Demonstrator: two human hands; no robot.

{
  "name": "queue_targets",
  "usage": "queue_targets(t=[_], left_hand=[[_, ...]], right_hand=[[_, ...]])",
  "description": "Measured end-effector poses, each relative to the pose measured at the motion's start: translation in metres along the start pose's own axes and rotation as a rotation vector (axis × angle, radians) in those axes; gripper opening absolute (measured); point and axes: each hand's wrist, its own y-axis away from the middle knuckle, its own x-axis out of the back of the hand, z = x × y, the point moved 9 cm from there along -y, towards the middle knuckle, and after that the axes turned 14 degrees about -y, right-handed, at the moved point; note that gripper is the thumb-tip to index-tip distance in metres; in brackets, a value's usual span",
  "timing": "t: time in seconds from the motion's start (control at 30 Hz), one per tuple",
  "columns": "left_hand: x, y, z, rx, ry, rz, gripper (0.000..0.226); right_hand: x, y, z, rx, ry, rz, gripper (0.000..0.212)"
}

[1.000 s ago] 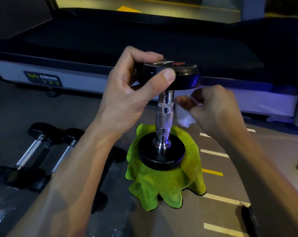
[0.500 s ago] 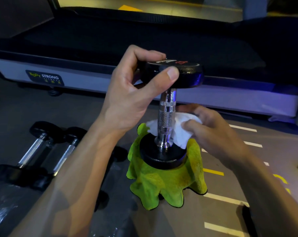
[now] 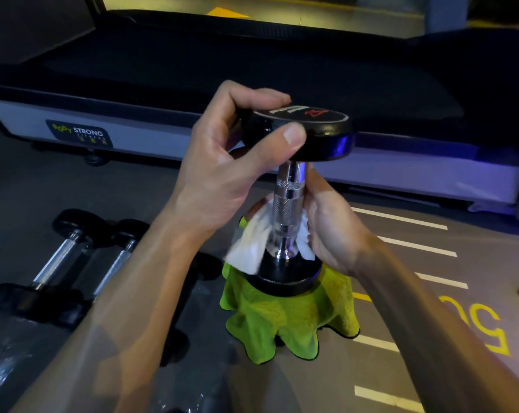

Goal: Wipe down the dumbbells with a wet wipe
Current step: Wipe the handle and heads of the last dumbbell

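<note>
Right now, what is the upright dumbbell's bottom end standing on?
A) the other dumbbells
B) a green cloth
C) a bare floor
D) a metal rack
B: the upright dumbbell, steadied at its top by the left hand, has its lower head sitting on a bright green cloth that spreads out beneath it on the floor.

Dumbbell (image 3: 291, 186) upright on the green cloth (image 3: 285, 320); left hand (image 3: 222, 162) pinches its top head, right hand (image 3: 333, 228) wraps the white wipe (image 3: 249, 245) round the handle. Two dumbbells (image 3: 64, 257) lie at eight o'clock on the floor.
</note>
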Motion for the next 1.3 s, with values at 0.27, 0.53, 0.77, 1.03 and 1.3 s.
queue_targets(t=[0.27,0.53,0.77,1.03,1.3], left_hand=[[0.003,0.004,0.006,-0.054,-0.047,0.081,0.032],[0.006,0.005,0.001,-0.001,-0.035,0.176,0.034],[-0.007,0.006,0.009,-0.019,-0.072,0.149,0.034],[0.0,0.008,0.008,-0.014,-0.095,0.141,0.034],[0.003,0.01,0.008,-0.038,-0.064,0.11,0.035]], right_hand=[[0.012,0.033,-0.009,0.156,0.419,0.386,0.084],[-0.013,0.096,0.008,0.462,0.905,0.265,0.053],[-0.037,0.121,0.033,0.474,1.53,0.473,0.061],[-0.073,0.084,0.036,0.424,1.583,0.394,0.055],[-0.074,0.087,0.033,0.569,1.409,0.167,0.034]])
